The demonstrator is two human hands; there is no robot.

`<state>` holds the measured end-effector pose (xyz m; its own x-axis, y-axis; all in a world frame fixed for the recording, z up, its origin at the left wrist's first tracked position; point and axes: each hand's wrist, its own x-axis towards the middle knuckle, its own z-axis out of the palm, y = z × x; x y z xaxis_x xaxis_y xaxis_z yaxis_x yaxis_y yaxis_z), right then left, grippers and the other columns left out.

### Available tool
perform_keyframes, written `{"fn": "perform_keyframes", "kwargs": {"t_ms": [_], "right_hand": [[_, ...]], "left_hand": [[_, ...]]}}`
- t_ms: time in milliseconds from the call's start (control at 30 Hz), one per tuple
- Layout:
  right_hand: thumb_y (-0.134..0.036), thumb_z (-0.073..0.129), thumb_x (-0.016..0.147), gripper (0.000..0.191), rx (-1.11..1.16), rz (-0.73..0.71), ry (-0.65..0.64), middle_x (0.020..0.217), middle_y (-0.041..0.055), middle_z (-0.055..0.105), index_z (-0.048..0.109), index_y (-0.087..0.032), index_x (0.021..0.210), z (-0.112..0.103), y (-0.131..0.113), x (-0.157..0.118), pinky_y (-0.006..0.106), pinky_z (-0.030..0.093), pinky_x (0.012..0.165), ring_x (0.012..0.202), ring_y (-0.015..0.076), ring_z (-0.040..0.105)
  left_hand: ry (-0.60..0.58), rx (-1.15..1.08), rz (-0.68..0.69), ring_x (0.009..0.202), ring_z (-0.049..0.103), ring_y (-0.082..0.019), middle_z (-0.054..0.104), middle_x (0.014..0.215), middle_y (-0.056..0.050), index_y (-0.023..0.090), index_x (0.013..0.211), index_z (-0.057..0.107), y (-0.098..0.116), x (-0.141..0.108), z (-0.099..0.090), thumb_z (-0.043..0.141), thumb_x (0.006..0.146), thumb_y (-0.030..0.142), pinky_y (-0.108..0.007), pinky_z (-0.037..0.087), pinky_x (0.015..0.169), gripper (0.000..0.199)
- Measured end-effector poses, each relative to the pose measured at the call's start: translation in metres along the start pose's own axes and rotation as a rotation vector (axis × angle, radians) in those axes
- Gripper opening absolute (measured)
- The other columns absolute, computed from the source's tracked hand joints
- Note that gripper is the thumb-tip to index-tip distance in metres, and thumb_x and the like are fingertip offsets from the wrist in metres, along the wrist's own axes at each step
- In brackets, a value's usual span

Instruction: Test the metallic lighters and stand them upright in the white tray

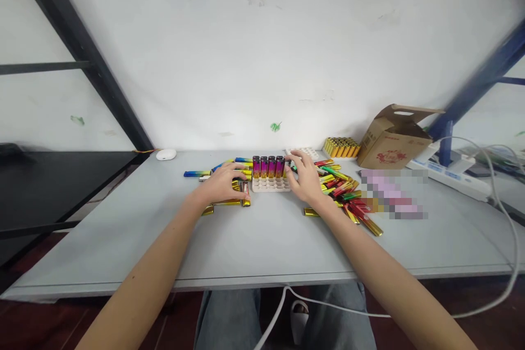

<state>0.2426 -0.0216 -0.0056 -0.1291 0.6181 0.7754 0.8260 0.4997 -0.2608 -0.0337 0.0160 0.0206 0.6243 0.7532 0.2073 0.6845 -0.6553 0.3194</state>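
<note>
A row of upright purple-and-gold batteries (271, 167) with dark tops stands in a pale tray with round holes (270, 188). My right hand (305, 178) is at the right end of this row. Its thumb and fingers close around a battery there, mostly hidden by the fingers. My left hand (223, 183) is spread, palm down, over loose shiny gold and blue batteries (197, 174). Its thumb rests against a red-and-gold battery (246, 195) lying left of the tray. To the right, partly under my right wrist, lies a pile of red, green and gold batteries (348, 194).
Behind the pile stand a tray of gold batteries (342, 147) and another pale tray (301, 152). An opened cardboard box (391, 139) and a white power strip (451, 174) are at the right. A white case (166, 155) sits back left. A white cable (512, 251) crosses the right edge.
</note>
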Motion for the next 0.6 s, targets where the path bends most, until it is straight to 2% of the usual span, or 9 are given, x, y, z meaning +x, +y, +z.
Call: {"fn": "perform_keyframes", "kwargs": {"t_ms": [233,433,533,600], "right_hand": [[-0.029,0.044,0.094,0.028,-0.001,0.005,0.009,0.125,0.0159,0.054,0.057,-0.019,0.116,0.0,0.0,0.0,0.047,0.042,0.102,0.12,0.0287,0.05],[-0.03,0.044,0.094,0.028,0.007,0.008,0.017,0.125,0.0152,0.053,0.057,-0.021,0.116,0.001,-0.001,0.0,0.048,0.042,0.102,0.121,0.0287,0.05],[-0.029,0.045,0.093,0.027,-0.001,-0.001,0.022,0.125,0.0155,0.054,0.057,-0.021,0.116,0.001,-0.001,0.0,0.048,0.042,0.102,0.12,0.0287,0.05],[-0.029,0.045,0.093,0.027,-0.006,-0.004,0.026,0.125,0.0154,0.054,0.057,-0.021,0.116,0.001,-0.002,0.0,0.048,0.043,0.102,0.12,0.0287,0.05]], "left_hand": [[-0.025,0.01,0.024,0.131,0.043,-0.035,0.057,0.134,-0.008,0.025,0.092,0.075,0.012,0.001,0.008,0.074,0.06,0.067,-0.047,0.038,0.107,0.053],[-0.043,0.077,0.091,0.135,0.036,-0.039,0.055,0.137,-0.005,0.028,0.086,0.077,0.021,-0.001,0.007,0.075,0.053,0.072,-0.05,0.025,0.114,0.056],[-0.057,0.076,0.068,0.135,0.038,-0.039,0.058,0.132,-0.007,0.026,0.084,0.075,0.024,-0.002,0.008,0.074,0.053,0.073,-0.049,0.026,0.113,0.056],[-0.06,0.068,0.025,0.133,0.04,-0.038,0.062,0.127,-0.009,0.025,0.09,0.072,0.025,-0.003,0.008,0.075,0.052,0.071,-0.048,0.029,0.111,0.06]]}}
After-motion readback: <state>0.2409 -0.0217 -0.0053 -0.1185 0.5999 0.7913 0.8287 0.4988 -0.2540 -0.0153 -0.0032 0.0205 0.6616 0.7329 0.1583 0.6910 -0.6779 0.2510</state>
